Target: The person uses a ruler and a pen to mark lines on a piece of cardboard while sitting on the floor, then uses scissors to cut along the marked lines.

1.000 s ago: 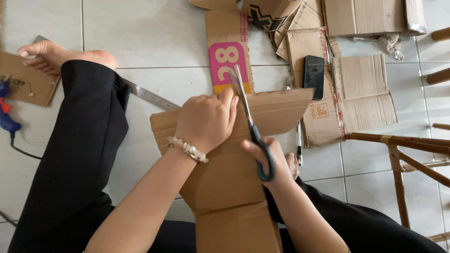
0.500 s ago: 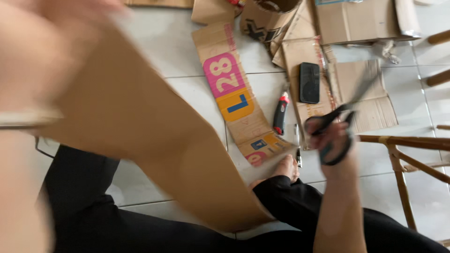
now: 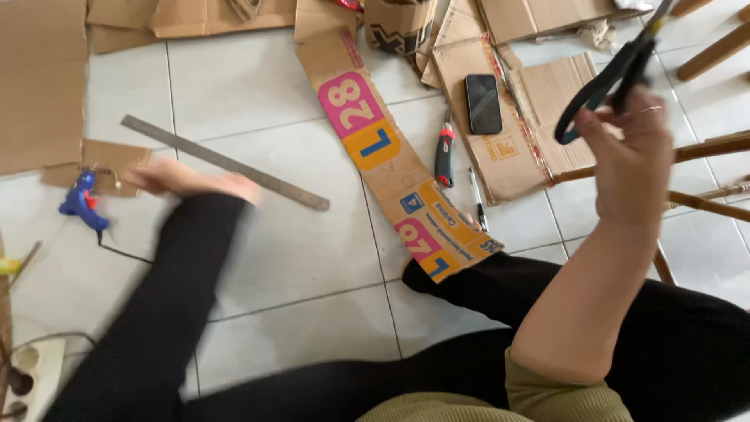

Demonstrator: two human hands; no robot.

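My right hand (image 3: 634, 148) is raised at the upper right, shut on a pair of black-handled scissors (image 3: 605, 78) whose blades point up and out of the frame. My left hand is out of sight. I sit on the tiled floor in black trousers, with my left leg stretched out and its bare foot (image 3: 191, 181) blurred beside a long metal ruler (image 3: 226, 162). A long cardboard strip with pink, orange and blue printed patches (image 3: 391, 168) lies in front of me, its near end resting on my right leg.
A red utility knife (image 3: 444, 152), a pen (image 3: 475, 195) and a black phone (image 3: 483, 103) lie by flattened cardboard (image 3: 539, 94). A blue glue gun (image 3: 78, 202) and a power strip (image 3: 35, 367) are at the left. Wooden furniture legs (image 3: 707, 148) stand at the right.
The cardboard piece I was cutting swept up to the left and is gone from view, along with my left hand. My right hand has lifted the scissors up to the right.
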